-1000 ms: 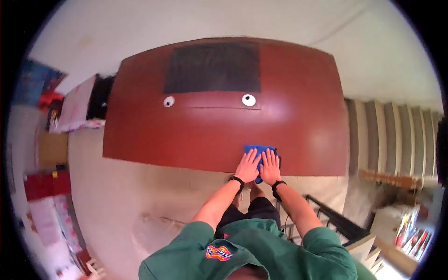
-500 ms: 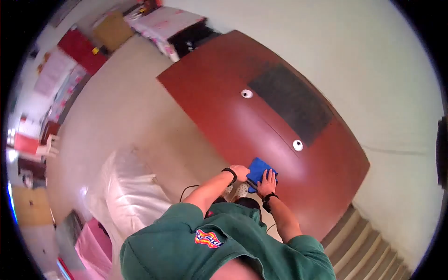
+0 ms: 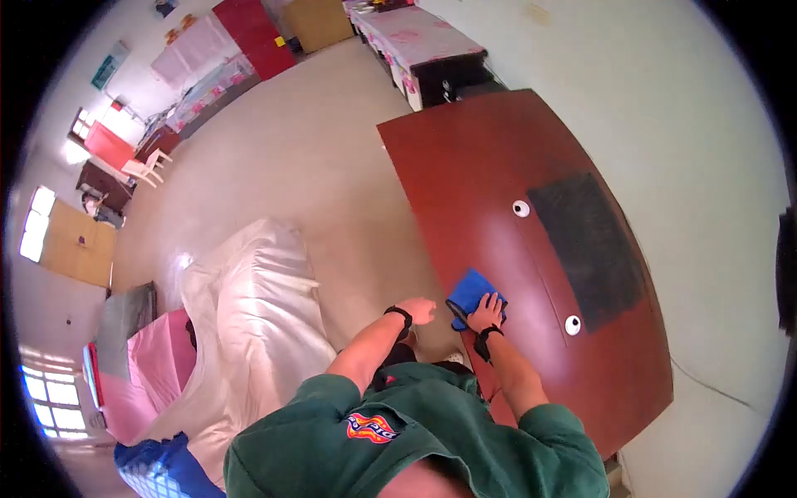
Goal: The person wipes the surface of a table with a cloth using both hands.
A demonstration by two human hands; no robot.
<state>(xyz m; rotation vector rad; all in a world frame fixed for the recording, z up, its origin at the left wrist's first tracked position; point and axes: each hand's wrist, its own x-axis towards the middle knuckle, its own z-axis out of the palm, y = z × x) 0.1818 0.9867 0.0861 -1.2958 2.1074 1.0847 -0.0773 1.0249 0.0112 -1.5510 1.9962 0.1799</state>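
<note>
A blue cloth [image 3: 470,288], dark along one edge, lies bunched on the reddish-brown desk [image 3: 465,166] near its edge on my side. My right hand [image 3: 486,314] rests flat on the cloth with its fingers spread. To the left, just off the desk's edge, my left hand [image 3: 422,311] is curled closed and apart from the cloth; nothing shows in it. Both wrists wear dark bands. A dark panel [image 3: 588,249] is set on the desktop, with two round white fittings beside it, the upper fitting [image 3: 520,208] and the lower fitting [image 3: 573,324].
Furniture draped in a pale satin cover [image 3: 257,307] stands to my left, beside something pink [image 3: 162,357]. Beyond the desk is a table with a floral cover [image 3: 423,37]. A white wall [image 3: 706,249] runs along the right. Across the floor stands a pale chair [image 3: 148,168].
My view has turned left, so the desk appears further right. My left hand has come away from the cloth, while my right hand stays on it.
</note>
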